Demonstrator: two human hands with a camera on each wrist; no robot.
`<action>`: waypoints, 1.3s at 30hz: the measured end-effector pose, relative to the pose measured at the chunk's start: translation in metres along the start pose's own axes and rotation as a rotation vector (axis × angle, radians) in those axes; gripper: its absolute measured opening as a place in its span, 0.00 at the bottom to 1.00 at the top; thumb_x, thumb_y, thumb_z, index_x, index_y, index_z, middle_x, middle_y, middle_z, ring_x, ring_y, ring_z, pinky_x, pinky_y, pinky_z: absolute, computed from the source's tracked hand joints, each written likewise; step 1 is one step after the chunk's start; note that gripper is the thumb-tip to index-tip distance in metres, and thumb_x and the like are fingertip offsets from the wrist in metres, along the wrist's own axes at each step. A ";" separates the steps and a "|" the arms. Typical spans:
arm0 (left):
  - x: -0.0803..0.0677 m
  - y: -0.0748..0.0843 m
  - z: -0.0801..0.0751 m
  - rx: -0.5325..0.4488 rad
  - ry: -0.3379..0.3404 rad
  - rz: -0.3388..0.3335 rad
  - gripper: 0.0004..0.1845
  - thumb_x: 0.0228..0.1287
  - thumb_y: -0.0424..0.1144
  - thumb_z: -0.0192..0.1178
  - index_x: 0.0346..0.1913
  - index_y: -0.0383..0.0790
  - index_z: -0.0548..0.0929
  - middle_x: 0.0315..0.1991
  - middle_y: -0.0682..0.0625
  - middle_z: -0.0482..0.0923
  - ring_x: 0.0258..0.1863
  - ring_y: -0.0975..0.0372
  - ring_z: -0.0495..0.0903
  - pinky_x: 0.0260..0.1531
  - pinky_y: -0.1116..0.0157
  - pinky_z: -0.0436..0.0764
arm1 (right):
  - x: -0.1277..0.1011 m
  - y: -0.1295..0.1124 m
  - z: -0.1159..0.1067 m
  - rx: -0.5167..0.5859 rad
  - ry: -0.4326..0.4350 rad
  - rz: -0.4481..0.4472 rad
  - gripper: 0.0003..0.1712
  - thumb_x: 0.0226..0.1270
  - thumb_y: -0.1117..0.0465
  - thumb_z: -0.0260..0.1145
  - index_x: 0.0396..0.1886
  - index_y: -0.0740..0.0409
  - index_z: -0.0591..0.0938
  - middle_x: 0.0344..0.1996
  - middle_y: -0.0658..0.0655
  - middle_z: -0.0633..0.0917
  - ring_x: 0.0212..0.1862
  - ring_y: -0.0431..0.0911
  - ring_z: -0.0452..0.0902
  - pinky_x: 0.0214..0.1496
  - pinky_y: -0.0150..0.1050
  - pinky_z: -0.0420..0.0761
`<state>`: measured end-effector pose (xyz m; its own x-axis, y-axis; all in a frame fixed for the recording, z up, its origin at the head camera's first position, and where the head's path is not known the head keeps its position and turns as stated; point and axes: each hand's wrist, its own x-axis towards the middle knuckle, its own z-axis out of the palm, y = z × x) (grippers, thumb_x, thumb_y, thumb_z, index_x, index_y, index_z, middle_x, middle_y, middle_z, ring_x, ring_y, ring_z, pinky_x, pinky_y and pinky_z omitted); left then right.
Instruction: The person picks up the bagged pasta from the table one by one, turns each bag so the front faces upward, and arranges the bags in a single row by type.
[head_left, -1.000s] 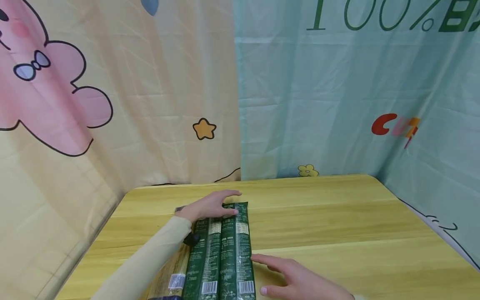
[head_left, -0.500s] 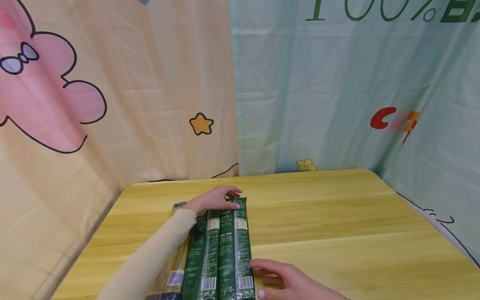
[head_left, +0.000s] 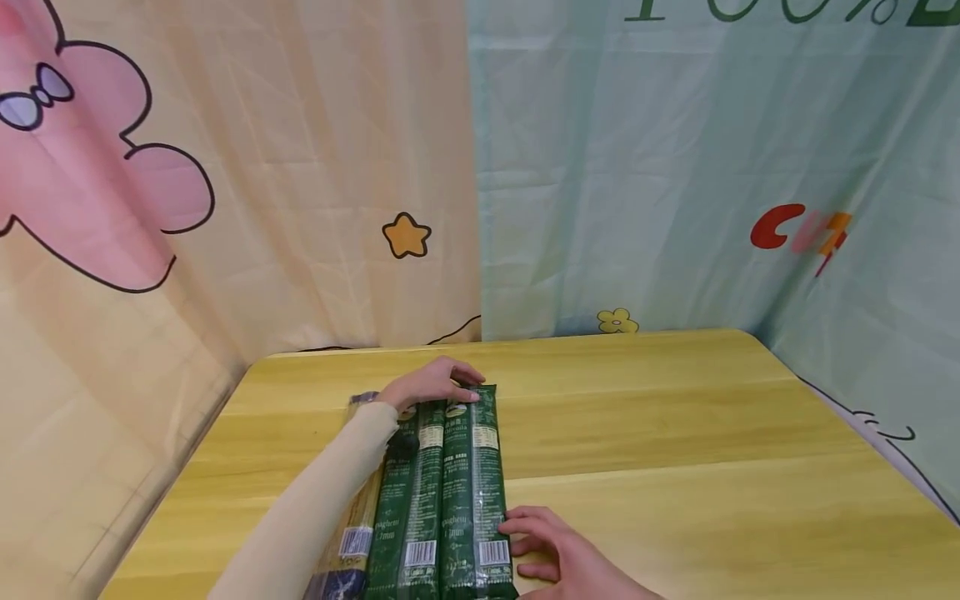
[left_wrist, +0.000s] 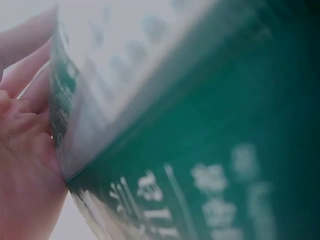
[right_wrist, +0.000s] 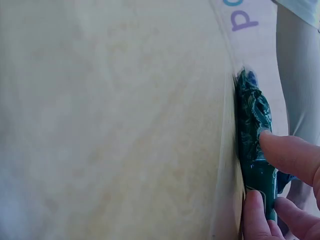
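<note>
Two green spaghetti packs (head_left: 475, 492) (head_left: 411, 508) lie side by side, lengthwise, on the wooden table. Across their far ends reaches my left hand (head_left: 429, 383). Its fingers bend over the far end of the right-hand pack, with the thumb on top; the left wrist view shows the hand (left_wrist: 27, 150) against the green wrapper (left_wrist: 200, 115) up close. At the near right edge of the same pack is my right hand (head_left: 558, 550), fingers slightly bent and touching its side. In the right wrist view, thumb (right_wrist: 287, 152) and fingers rest along the crumpled pack end (right_wrist: 252, 110).
A clear pack of pale spaghetti (head_left: 352, 533) with a blue end lies left of the green ones, partly under my left sleeve (head_left: 315, 492). The wooden table (head_left: 675, 433) extends to both sides. Printed curtains (head_left: 600, 167) hang behind and beside it.
My left fingers have bent down over the far end of the right-hand pack, from a spread pose above it. My right fingers have bent and stay at the pack's right side.
</note>
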<state>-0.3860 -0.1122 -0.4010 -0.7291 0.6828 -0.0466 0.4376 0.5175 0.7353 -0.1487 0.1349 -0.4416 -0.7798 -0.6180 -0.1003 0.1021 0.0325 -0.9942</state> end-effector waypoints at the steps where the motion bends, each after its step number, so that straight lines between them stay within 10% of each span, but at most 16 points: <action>1: 0.001 0.000 -0.001 0.006 0.002 0.003 0.23 0.67 0.41 0.65 0.62 0.35 0.79 0.57 0.46 0.80 0.57 0.55 0.77 0.56 0.56 0.75 | 0.000 0.000 0.000 -0.001 0.005 -0.008 0.35 0.62 0.64 0.73 0.67 0.65 0.70 0.63 0.59 0.66 0.55 0.52 0.70 0.55 0.36 0.77; 15: 0.004 -0.003 -0.002 -0.016 -0.006 -0.028 0.20 0.67 0.38 0.64 0.61 0.38 0.80 0.58 0.47 0.79 0.58 0.55 0.76 0.58 0.55 0.73 | 0.006 0.004 0.012 0.074 0.106 0.038 0.33 0.65 0.66 0.69 0.68 0.65 0.69 0.51 0.58 0.68 0.39 0.48 0.67 0.36 0.36 0.75; 22: 0.003 -0.003 0.000 0.001 -0.022 -0.018 0.19 0.68 0.35 0.62 0.60 0.39 0.81 0.58 0.46 0.79 0.59 0.54 0.75 0.59 0.54 0.73 | 0.003 0.008 0.015 -0.159 0.136 -0.089 0.40 0.54 0.67 0.77 0.67 0.65 0.71 0.50 0.58 0.70 0.37 0.45 0.77 0.39 0.33 0.81; 39: 0.019 0.011 -0.002 -0.004 -0.115 -0.133 0.19 0.65 0.30 0.56 0.59 0.35 0.82 0.53 0.47 0.81 0.46 0.59 0.77 0.51 0.60 0.75 | 0.005 0.010 0.017 0.080 0.072 -0.045 0.33 0.62 0.72 0.68 0.67 0.72 0.69 0.38 0.56 0.79 0.36 0.43 0.76 0.39 0.30 0.77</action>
<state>-0.3957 -0.0948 -0.3923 -0.7155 0.6630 -0.2203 0.3393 0.6054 0.7199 -0.1412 0.1186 -0.4513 -0.8270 -0.5590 -0.0607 0.1126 -0.0589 -0.9919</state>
